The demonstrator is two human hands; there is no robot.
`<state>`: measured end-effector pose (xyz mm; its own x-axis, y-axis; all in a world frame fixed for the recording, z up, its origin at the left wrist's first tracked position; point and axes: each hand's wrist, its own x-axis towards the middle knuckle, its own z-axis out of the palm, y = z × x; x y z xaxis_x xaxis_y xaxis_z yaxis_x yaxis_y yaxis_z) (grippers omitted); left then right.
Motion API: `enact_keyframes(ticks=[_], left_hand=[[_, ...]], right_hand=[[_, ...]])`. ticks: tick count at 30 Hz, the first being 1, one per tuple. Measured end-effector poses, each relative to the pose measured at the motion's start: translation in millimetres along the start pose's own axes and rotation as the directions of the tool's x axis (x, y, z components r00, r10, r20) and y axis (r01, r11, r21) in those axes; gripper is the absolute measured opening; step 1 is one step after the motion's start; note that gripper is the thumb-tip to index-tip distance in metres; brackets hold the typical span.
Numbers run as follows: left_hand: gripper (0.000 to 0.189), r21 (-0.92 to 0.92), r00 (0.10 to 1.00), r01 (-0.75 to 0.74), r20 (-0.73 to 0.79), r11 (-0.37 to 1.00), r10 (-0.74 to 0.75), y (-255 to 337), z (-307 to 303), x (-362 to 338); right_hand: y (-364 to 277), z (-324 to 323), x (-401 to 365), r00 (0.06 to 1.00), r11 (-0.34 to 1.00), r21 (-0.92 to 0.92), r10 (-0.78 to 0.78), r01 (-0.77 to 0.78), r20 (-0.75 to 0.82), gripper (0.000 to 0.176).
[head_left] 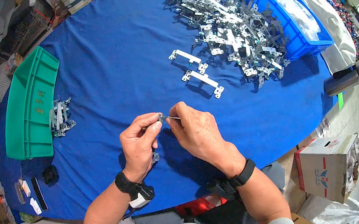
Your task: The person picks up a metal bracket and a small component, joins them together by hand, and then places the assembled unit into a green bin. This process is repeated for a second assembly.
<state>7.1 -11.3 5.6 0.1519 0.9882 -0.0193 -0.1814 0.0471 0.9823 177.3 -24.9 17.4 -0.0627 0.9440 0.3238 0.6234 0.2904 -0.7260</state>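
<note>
My left hand (141, 139) is closed, pinching a small metal bracket (160, 117) between thumb and fingertips; part of the piece shows below the palm. To its right, my right hand (199, 131) is closed around a thin metal tool (173, 117), whose tip meets the bracket. The tool's handle is hidden in the fingers. Beyond my hands, two metal brackets lie on the blue cloth, one (187, 57) a little farther away than the other (204, 79).
A large heap of metal brackets (235, 27) lies at the far side beside a blue crate (294, 41). At left stand a green bin (32, 107) and a small bracket pile (61, 117). A steel bottle (346, 80) is at the right edge; a cardboard box (326, 165) sits beyond the table.
</note>
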Motion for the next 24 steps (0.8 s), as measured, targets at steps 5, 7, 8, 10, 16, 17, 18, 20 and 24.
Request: enact_keyframes(ticks=[5,7,8,10,16,17,18,20,24], left_hand=[[0.018,0.005,1.0,-0.017,0.016,1.0,0.017,-0.7,-0.6,0.0],[0.018,-0.001,1.0,-0.017,0.009,1.0,0.017,-0.1,0.0,0.1],[0.018,-0.001,1.0,-0.017,0.009,1.0,0.017,-0.1,-0.1,0.2],[0.018,0.0,1.0,-0.012,0.018,1.0,0.012,-0.3,-0.8,0.3],[0.018,0.011,1.0,0.016,0.01,1.0,-0.016,-0.1,-0.5,0.3],[0.018,0.011,1.0,0.016,0.01,1.0,-0.016,0.1,-0.4,0.3],[0.018,0.009,1.0,0.014,0.008,1.0,-0.014,0.2,-0.3,0.3],[0.018,0.008,1.0,0.012,0.005,1.0,-0.012,0.0,-0.3,0.3],[0.018,0.007,1.0,0.006,0.009,1.0,-0.006,-1.5,-1.0,0.4]], right_hand=[[1.5,-0.8,-0.8,0.999,0.994,-0.11,-0.018,0.023,0.047,0.019],[-1.3,-1.5,-0.3,1.0,1.0,0.0,-0.018,0.018,-0.011,0.018],[-1.3,-1.7,0.0,1.0,1.0,0.0,-0.019,0.019,-0.011,0.018],[-1.0,-1.9,0.8,1.0,1.0,0.022,-0.005,0.004,0.015,0.023],[-1.4,-1.8,-0.6,0.999,0.997,-0.08,0.01,-0.007,0.034,0.019],[-1.5,-1.6,-0.4,0.999,0.997,-0.08,0.01,-0.007,0.034,0.019],[-1.6,-1.4,0.1,1.0,0.999,-0.041,-0.008,0.008,0.004,0.019],[-1.5,-1.2,0.5,0.999,1.0,-0.003,-0.026,0.025,-0.027,0.019],[1.0,-0.8,-0.3,0.999,0.997,-0.079,0.004,0.0,0.053,0.018]])
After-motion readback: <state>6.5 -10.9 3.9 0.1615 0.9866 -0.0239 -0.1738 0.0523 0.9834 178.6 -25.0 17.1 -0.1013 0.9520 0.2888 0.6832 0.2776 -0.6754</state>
